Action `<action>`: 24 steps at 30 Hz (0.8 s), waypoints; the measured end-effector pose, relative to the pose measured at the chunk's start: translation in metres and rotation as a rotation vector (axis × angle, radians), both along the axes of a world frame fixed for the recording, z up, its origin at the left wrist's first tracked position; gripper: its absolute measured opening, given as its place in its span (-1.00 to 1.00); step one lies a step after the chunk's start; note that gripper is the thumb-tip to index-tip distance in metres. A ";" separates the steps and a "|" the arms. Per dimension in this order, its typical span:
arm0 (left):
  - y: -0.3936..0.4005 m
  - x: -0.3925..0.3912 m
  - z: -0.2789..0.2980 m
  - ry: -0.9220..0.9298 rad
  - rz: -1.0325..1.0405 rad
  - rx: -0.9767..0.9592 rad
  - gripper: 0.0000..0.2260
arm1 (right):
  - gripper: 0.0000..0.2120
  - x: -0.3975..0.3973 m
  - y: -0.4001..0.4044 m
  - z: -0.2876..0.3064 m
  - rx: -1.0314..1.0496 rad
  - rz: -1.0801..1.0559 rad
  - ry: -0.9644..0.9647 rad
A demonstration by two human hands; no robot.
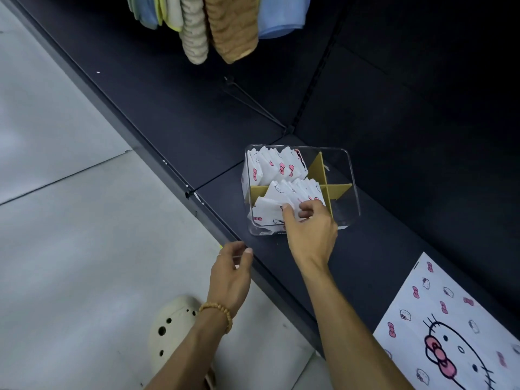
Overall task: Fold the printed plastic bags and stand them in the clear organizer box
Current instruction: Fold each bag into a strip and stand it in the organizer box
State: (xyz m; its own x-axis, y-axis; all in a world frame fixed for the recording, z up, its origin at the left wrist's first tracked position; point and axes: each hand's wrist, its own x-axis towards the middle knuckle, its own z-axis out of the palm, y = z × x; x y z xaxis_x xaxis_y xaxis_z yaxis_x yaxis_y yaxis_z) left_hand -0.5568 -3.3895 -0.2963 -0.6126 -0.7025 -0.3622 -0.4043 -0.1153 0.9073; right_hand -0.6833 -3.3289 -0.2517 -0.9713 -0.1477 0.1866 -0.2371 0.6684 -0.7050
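Observation:
A clear organizer box (350,175) with yellow cross dividers (339,190) stands on a dark shelf. Its two left compartments hold several folded white bags printed with pink bows (274,167). My right hand (309,229) reaches into the near left compartment, and its thumb and fingers pinch a folded bag (266,211) among the others there. My left hand (230,274) hovers over the shelf's front edge, left of the box, fingers loosely curled, holding nothing. A flat unfolded printed bag (439,330) lies on the shelf at the lower right.
The dark shelf (380,249) runs diagonally, with its front edge beside a grey tiled floor (70,235). Towels and cloths (222,26) hang above at the top. A wire hook (253,102) sticks out of the back panel. A cream clog (174,327) shows below my left wrist.

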 end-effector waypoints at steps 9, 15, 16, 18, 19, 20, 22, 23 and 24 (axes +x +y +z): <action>0.060 0.012 0.014 0.046 -0.193 -0.031 -0.81 | -0.86 0.031 0.094 0.018 -0.366 -0.034 -0.274; 0.121 0.020 0.015 0.077 -0.390 -0.032 -0.85 | -0.89 0.045 0.198 0.018 -0.400 -0.183 -0.311; 0.132 0.020 0.016 0.086 -0.423 -0.030 -0.86 | -0.89 0.048 0.216 0.016 -0.408 -0.222 -0.310; 0.155 0.019 0.017 0.096 -0.494 -0.038 -0.86 | -0.86 0.058 0.255 0.011 -0.415 -0.315 -0.323; 0.165 0.017 0.017 0.102 -0.530 -0.046 -0.86 | -0.80 0.063 0.273 0.008 -0.408 -0.356 -0.335; 0.175 0.015 0.018 0.108 -0.569 -0.054 -0.85 | -0.75 0.070 0.292 0.003 -0.389 -0.394 -0.348; 0.193 0.008 0.019 0.108 -0.646 -0.061 -0.84 | -0.67 0.086 0.329 -0.007 -0.323 -0.464 -0.361; 0.200 0.005 0.020 0.103 -0.682 -0.066 -0.84 | -0.63 0.095 0.347 -0.014 -0.285 -0.504 -0.368; 0.208 0.001 0.019 0.096 -0.716 -0.078 -0.83 | -0.61 0.104 0.365 -0.020 -0.242 -0.552 -0.378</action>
